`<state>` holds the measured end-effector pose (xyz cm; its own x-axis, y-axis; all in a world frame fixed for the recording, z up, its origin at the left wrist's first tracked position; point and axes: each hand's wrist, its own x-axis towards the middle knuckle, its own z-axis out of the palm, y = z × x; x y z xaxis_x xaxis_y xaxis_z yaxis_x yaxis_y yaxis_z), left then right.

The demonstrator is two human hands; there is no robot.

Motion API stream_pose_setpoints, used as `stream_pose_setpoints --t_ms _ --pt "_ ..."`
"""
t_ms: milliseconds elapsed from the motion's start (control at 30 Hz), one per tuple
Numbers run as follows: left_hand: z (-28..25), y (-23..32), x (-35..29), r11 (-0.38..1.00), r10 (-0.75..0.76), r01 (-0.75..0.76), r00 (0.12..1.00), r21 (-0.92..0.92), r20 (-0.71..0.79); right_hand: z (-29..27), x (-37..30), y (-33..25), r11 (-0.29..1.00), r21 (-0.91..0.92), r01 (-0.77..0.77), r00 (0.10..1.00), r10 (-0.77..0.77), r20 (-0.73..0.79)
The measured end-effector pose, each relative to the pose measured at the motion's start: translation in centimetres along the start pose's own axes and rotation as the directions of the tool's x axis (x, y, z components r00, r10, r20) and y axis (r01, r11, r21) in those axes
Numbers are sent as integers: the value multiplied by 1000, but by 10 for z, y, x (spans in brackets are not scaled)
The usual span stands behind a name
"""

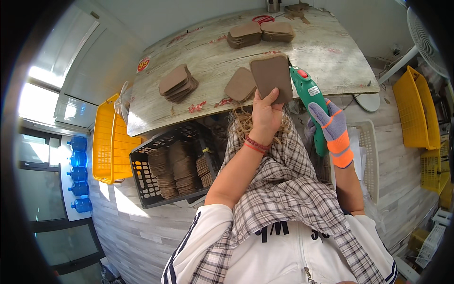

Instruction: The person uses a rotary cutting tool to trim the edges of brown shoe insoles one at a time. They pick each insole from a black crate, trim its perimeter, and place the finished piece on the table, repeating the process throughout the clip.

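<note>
My left hand (267, 112) is bare and pinches a brown, round-cornered piece of leather-like sheet (269, 75) by its lower edge, holding it up over the table's near edge. My right hand (332, 128), in a grey and orange glove, grips a green handheld electric cutter (307, 90) with a red button. The cutter's tip is at the sheet's upper right edge; whether it touches cannot be told. Another brown piece (240, 84) lies on the table just left of the held one. Thin brown trimmings (243, 122) hang over my lap and the checked apron (272, 163).
The worn wooden table (208, 61) carries brown stacks at the left (178, 84) and back (244, 35). Below it at left, a black crate (142, 182) holds more pieces, beside a yellow basket (101, 142). At right are a white basket (373, 161), yellow crate (416, 113) and fan (425, 38).
</note>
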<state>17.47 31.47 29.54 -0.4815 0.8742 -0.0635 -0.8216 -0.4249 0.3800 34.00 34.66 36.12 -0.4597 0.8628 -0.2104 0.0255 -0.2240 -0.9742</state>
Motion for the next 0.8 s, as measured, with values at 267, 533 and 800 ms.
stream_pose_setpoints --t_ms 267,533,800 --pt "-28 46 -2 939 -53 30 997 342 58 -18 -12 -14 989 -141 -38 993 54 107" --pt "-27 100 1 729 -294 174 953 662 74 -28 -23 -17 943 -326 -61 968 135 210" --pt "-40 95 -9 645 -440 331 898 689 -19 -15 -16 -9 957 -286 -42 970 108 218"
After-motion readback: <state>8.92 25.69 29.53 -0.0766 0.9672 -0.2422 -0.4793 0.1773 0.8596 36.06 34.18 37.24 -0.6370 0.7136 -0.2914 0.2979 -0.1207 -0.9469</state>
